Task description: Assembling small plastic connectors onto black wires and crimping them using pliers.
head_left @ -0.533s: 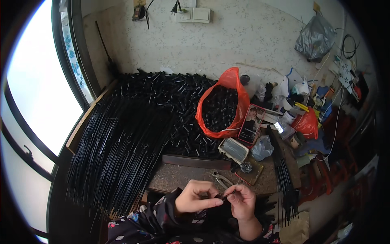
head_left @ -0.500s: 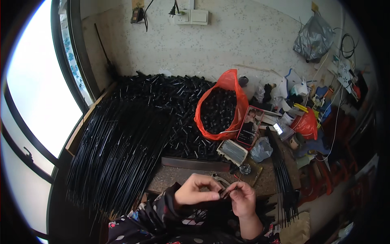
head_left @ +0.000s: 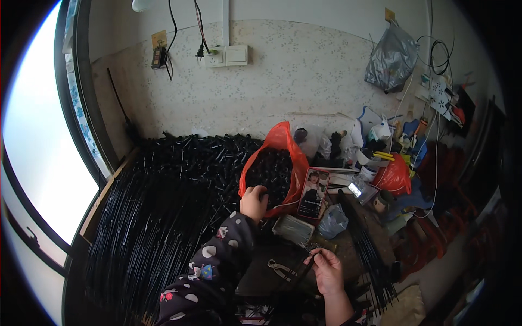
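Note:
My left hand (head_left: 254,205) is at the near left rim of a red plastic bag (head_left: 297,157) filled with small black parts (head_left: 270,173). Its fingers bend over toward the parts, and their tips are hidden. Thumb and forefinger of my right hand (head_left: 328,270) are closed in a pinch on a small dark piece, too small to name. Pincers (head_left: 281,270) with their handles apart lie on the worktop between my forearms. A box of thin metal pins (head_left: 293,230) stands just beyond my right hand.
Long black rods (head_left: 141,244) lie in a thick bundle at the left, below a heap of black tube-like pieces (head_left: 196,155). A phone (head_left: 314,193) leans beside the bag. Further right are a clear bag (head_left: 333,221), more black rods (head_left: 370,255) and a red bundle (head_left: 395,175).
My left hand has left my right hand and moved forward to the red bag. The right hand has shifted slightly lower, still pinching. The view has tilted up, and the pincers show more fully.

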Available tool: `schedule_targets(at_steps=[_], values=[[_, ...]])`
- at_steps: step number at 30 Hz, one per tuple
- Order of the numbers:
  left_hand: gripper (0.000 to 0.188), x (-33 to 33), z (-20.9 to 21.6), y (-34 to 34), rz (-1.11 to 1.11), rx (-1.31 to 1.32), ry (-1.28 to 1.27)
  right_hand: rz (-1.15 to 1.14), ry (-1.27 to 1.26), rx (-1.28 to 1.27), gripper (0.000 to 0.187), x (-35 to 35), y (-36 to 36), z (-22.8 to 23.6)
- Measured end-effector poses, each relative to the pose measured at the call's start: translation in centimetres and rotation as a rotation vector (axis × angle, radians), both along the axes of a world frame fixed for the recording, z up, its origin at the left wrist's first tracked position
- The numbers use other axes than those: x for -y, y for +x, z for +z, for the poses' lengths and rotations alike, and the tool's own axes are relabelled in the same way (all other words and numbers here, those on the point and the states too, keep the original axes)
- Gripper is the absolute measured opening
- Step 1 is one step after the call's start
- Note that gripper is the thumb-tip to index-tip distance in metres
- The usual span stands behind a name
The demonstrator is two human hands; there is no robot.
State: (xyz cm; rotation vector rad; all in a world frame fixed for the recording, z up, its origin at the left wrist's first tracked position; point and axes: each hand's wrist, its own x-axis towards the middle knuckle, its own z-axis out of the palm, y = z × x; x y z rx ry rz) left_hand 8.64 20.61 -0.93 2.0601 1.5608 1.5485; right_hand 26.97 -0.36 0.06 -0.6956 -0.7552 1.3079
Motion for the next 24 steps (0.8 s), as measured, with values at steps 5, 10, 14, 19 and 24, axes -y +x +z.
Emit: schedule_targets(at_steps=[5,10,14,19,24], values=[[0.026,10.6,1.1,-1.3,-0.985,1.135,-0.712,0.034,0.032,0.015,0.012,0.1,-1.8,-0.1],[0.023,18.1,2.5,-4.4,-1.315,1.345,-0.763,0.333,0.140,0.045,0.012,3.0,-7.2,3.0],[0.014,21.3,4.5,-6.5,-1.403,1.271,-0.533,0.258,0.233,0.113,0.014,5.9,-9.4,4.1],[0.014,23.8,4.5,-8.3,-1.283,1.254,-0.602,0.405,0.165,0.047,0.013,5.8,-9.5,2.9],[0.017,24.8,4.7,-9.0,-1.301,1.193,-0.537,0.445,0.140,0.046,0.015,7.2,-10.6,3.1]])
